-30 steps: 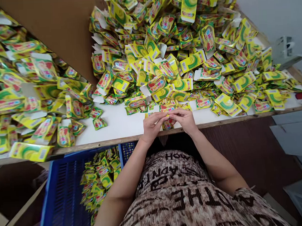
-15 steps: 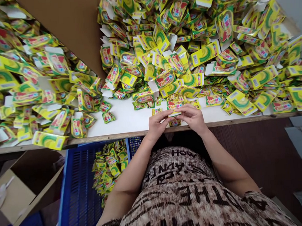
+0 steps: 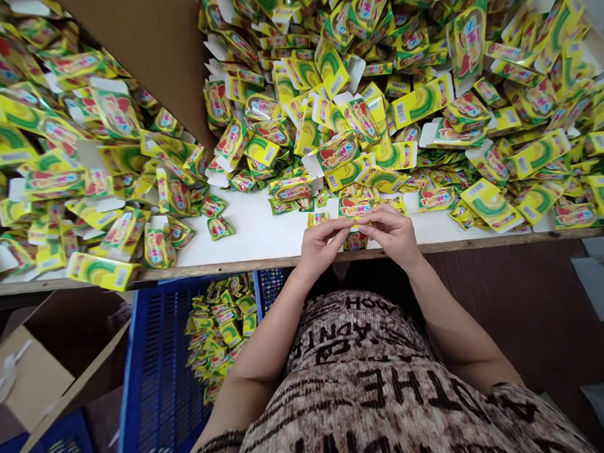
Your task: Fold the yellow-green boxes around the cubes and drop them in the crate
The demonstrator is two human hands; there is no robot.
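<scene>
Near the front edge of the table, my left hand [image 3: 323,244] and my right hand [image 3: 393,230] meet at a small yellow-green carton [image 3: 356,207] with a red fruit picture. The fingertips of both hands pinch its near end, thumbs below and forefingers above, and partly hide that end. Just under the fingertips lies a small packet [image 3: 355,241] in similar colours. Another small yellow packet [image 3: 318,218] rests beyond my left fingers.
Heaped cartons cover the table's back and right [image 3: 421,108], with more at left [image 3: 104,175]. A brown cardboard divider [image 3: 144,53] stands between the heaps. Below the table edge [image 3: 224,268], a blue crate [image 3: 158,366] holds small packets [image 3: 221,323]. An open cardboard box [image 3: 33,378] stands at left.
Both hands stay on the same carton. Less of the white flap shows between my fingertips now. The whole view has shifted slightly.
</scene>
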